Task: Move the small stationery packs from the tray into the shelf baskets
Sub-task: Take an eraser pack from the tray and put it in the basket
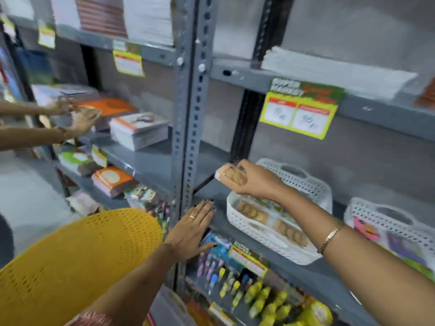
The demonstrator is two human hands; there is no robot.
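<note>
My right hand (255, 182) grips a small clear pack of tan round pieces (229, 176), held just above the left end of a white perforated basket (261, 234) on the grey shelf. Similar packs lie inside that basket. My left hand (193, 231) is flat with fingers spread against the shelf's front edge beside the upright post, holding nothing. A yellow perforated tray (77, 260) fills the lower left, under my left forearm; its inside is hidden.
A second white basket (386, 222) with colourful packs stands to the right on the same shelf. Grey slotted post (188, 137) divides the shelving. Another person's hands (80, 116) handle notebooks at the left. Glue bottles and pens hang below.
</note>
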